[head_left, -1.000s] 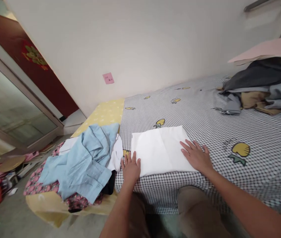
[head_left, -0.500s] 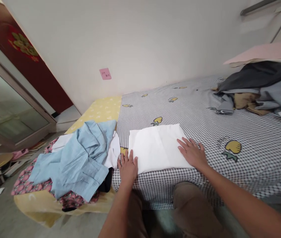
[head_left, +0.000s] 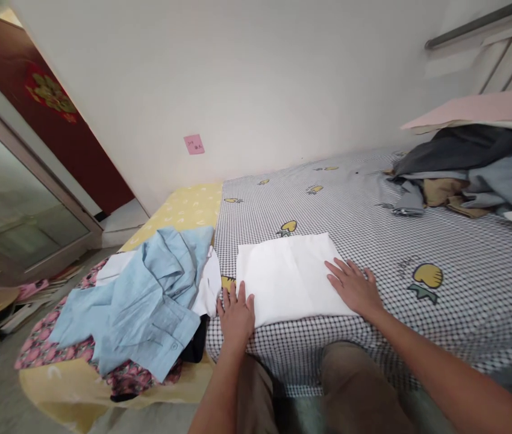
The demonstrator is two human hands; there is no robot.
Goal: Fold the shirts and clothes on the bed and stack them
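A white folded cloth [head_left: 290, 277], perhaps a garment, lies flat as a rough rectangle on the checked bedsheet [head_left: 382, 253]. At its left edge rests my left hand [head_left: 237, 313], palm down with the fingers spread. My right hand [head_left: 356, 288] lies flat at the opposite edge, its fingertips on the white fabric. Neither hand grips anything. Just left of my left hand is a crumpled light-blue shirt [head_left: 147, 301] on a heap of clothes, with a white piece [head_left: 211, 283] beneath it.
Grey and brown clothes [head_left: 457, 175] are piled at the far right under a pink sheet-like item [head_left: 486, 111]. A yellow cloth [head_left: 188, 202] covers the bed's left part. The wall [head_left: 283, 90] stands behind, with a glass-paned door [head_left: 16, 193] at left.
The camera view has tilted slightly, so everything appears a little lower. Both hands stay at the sides of the white cloth, with almost no movement against it.
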